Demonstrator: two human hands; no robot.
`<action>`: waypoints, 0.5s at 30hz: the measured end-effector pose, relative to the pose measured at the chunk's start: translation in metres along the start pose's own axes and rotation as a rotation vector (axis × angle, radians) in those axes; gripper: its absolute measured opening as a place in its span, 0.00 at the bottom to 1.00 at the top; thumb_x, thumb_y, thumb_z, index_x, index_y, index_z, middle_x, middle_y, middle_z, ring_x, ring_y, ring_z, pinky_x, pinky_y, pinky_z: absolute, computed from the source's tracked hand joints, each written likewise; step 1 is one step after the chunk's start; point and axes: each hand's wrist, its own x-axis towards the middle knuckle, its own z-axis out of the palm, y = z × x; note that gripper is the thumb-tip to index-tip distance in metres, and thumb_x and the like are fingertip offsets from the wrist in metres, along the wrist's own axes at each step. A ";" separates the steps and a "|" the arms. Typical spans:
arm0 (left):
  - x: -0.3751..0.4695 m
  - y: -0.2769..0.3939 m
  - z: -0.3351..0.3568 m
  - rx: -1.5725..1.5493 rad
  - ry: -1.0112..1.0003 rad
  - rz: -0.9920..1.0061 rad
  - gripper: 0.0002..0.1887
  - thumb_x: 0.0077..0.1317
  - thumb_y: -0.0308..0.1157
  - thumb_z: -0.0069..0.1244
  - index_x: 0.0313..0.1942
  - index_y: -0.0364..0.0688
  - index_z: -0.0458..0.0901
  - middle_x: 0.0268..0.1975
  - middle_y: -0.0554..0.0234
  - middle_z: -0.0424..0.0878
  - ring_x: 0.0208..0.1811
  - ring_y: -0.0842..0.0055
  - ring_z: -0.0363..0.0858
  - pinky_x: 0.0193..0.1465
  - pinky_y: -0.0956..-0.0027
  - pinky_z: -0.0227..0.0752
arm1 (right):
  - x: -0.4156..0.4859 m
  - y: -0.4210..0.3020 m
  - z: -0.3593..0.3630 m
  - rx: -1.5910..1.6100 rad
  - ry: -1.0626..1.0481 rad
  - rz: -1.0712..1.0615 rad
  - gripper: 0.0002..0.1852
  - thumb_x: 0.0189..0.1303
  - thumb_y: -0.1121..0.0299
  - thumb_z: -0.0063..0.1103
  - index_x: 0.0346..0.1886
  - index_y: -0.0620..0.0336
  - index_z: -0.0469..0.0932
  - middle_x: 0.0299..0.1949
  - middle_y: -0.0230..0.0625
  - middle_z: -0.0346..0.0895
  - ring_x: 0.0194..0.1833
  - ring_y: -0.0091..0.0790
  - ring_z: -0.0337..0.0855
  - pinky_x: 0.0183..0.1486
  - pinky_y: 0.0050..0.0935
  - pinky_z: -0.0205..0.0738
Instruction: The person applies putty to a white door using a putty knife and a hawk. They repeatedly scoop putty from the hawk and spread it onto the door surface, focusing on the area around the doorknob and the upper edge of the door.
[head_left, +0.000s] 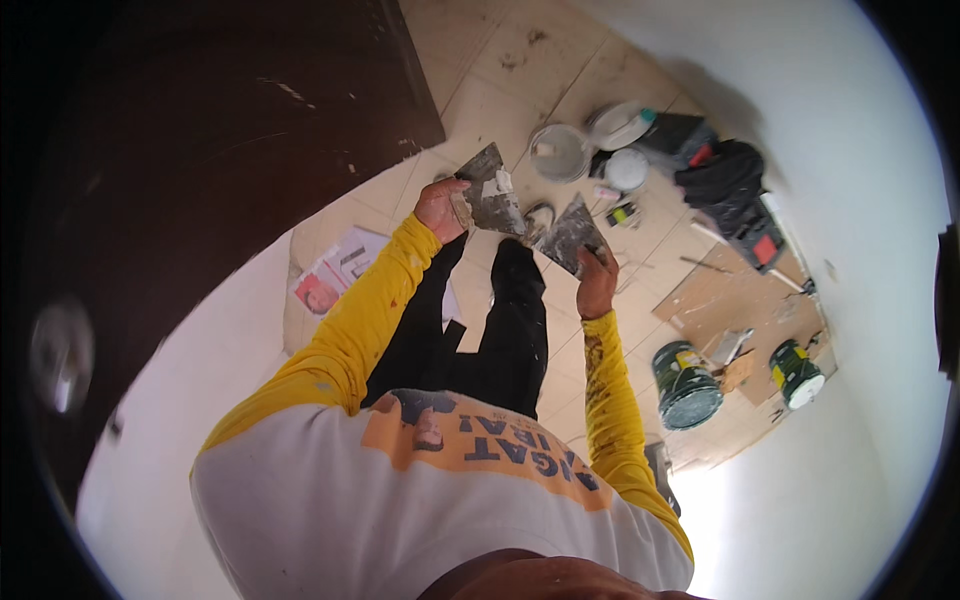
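Note:
My left hand (441, 210) grips a broad putty knife (484, 214) by its near end, the metal blade pointing away from me. A lump of white putty (497, 183) sits on that blade. In my right hand (598, 285) is a second broad putty knife (568, 231), its grey blade smeared with dried compound and angled towards the first. The two blades are close, their near corners almost meeting above my knees; whether they touch I cannot tell. My fingers hide most of both handles.
A dark brown door panel (225, 135) fills the upper left. On the tiled floor stand an open bucket (560, 154), a white lidded tub (626, 170), black toolboxes and dark cloth (724, 176). Green pails (686, 386) are at right by cardboard (720, 296); a printed sheet (341, 266) lies left.

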 end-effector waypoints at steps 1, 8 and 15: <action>-0.014 0.000 0.037 0.029 -0.047 0.036 0.23 0.66 0.32 0.47 0.60 0.35 0.77 0.59 0.50 0.83 0.61 0.56 0.81 0.69 0.49 0.68 | -0.012 -0.034 -0.010 0.123 0.011 -0.033 0.16 0.65 0.78 0.55 0.56 0.71 0.77 0.49 0.37 0.84 0.47 0.31 0.83 0.55 0.28 0.75; -0.169 0.007 0.273 0.337 -0.356 0.529 0.15 0.68 0.24 0.56 0.55 0.39 0.82 0.53 0.61 0.86 0.57 0.73 0.81 0.67 0.63 0.71 | -0.126 -0.296 -0.031 0.795 -0.227 -0.020 0.18 0.64 0.77 0.55 0.58 0.66 0.76 0.52 0.40 0.83 0.53 0.40 0.85 0.60 0.39 0.78; -0.314 -0.016 0.398 1.282 -0.306 1.320 0.20 0.68 0.18 0.52 0.60 0.38 0.80 0.59 0.54 0.84 0.59 0.64 0.82 0.65 0.65 0.74 | -0.245 -0.447 -0.011 0.931 -0.670 0.076 0.17 0.66 0.72 0.56 0.57 0.65 0.77 0.51 0.41 0.84 0.54 0.40 0.85 0.62 0.39 0.76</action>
